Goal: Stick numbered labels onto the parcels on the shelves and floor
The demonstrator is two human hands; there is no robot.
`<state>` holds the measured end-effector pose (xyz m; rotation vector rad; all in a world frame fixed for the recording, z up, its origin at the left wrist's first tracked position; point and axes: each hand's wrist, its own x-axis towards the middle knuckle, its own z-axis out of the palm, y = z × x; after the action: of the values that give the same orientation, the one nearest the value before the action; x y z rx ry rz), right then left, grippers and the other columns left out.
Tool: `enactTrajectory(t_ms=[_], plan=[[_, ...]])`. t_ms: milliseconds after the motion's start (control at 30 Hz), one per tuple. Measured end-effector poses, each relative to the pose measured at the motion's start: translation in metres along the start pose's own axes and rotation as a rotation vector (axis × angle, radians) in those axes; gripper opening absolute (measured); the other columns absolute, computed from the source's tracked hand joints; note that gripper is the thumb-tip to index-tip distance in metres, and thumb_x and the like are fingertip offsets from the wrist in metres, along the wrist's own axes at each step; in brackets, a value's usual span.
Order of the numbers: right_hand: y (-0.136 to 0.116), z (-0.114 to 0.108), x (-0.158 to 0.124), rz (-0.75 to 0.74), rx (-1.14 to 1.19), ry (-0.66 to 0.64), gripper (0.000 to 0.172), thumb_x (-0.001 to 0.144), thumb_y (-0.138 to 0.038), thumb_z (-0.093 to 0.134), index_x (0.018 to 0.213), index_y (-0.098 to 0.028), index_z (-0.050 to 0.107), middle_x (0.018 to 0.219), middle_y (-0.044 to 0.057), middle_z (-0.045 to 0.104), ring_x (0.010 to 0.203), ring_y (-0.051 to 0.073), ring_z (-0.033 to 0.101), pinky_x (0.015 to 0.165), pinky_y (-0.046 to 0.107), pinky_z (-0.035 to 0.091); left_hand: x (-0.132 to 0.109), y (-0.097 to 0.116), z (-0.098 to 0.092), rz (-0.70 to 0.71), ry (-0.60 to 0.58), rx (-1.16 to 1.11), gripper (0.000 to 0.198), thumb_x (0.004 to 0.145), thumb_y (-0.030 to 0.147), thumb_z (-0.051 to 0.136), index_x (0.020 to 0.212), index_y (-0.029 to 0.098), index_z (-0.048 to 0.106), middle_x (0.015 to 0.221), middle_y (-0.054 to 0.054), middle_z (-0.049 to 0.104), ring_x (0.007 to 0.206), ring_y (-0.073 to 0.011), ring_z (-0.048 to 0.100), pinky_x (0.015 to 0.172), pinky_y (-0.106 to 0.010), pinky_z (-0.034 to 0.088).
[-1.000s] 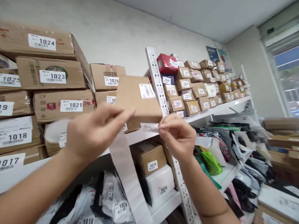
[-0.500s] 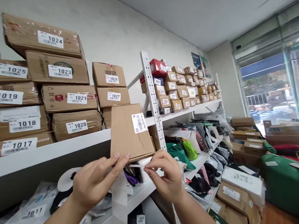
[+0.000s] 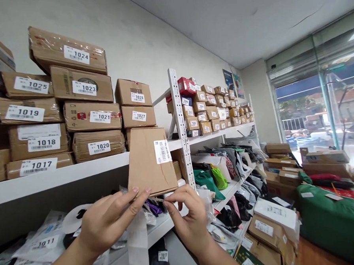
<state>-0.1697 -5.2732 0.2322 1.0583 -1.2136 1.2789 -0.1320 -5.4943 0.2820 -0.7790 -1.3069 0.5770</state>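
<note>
A flat cardboard box (image 3: 150,162) with a white barcode label (image 3: 162,151) sticks out over the front of the white shelf. At its lower edge, my left hand (image 3: 113,216) is closed, thumb and forefinger pinching a white paper strip (image 3: 138,245) that hangs down below them. My right hand (image 3: 187,220) is closed in a pinch just to the right. Between its fingertips is the end of a thin white label (image 3: 158,199), seen nearly edge-on and reaching toward my left fingers. Whether my left fingers also press on the box I cannot tell.
Numbered cardboard parcels (image 3: 87,84) are stacked on the white shelf (image 3: 74,170) at left. A perforated upright (image 3: 180,121) stands beside the box. Bagged parcels (image 3: 210,181) fill the lower shelf; cartons (image 3: 263,228) and a large green bundle (image 3: 329,219) lie at right. A white roll (image 3: 71,218) is at lower left.
The view has swung slightly left, so the shelves appear shifted. My right fingertips have come a little closer to my left hand, and the label between them is less visible.
</note>
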Motion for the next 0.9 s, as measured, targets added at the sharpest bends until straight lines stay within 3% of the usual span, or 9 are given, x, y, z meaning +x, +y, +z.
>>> enactTrajectory(t_ms=[267, 900], plan=[[0.003, 0.010, -0.002, 0.030, 0.010, 0.045, 0.017, 0.084, -0.008, 0.065, 0.093, -0.023, 0.068, 0.079, 0.000, 0.064, 0.070, 0.012, 0.055, 0.059, 0.025, 0.043, 0.002, -0.001, -0.004, 0.030, 0.016, 0.006, 0.034, 0.088, 0.003, 0.060, 0.117, 0.015, 0.070, 0.098, -0.008, 0.071, 0.074, -0.0177, 0.064, 0.064, -0.033, 0.047], [0.016, 0.022, -0.003, -0.012, -0.044, 0.175, 0.023, 0.081, -0.005, 0.068, 0.094, -0.023, 0.069, 0.079, 0.000, 0.064, 0.071, 0.012, 0.057, 0.060, 0.025, 0.048, -0.003, -0.003, 0.008, 0.043, 0.003, -0.005, 0.033, 0.093, 0.006, 0.052, 0.119, 0.016, 0.068, 0.099, -0.007, 0.070, 0.074, -0.0161, 0.064, 0.066, -0.032, 0.048]])
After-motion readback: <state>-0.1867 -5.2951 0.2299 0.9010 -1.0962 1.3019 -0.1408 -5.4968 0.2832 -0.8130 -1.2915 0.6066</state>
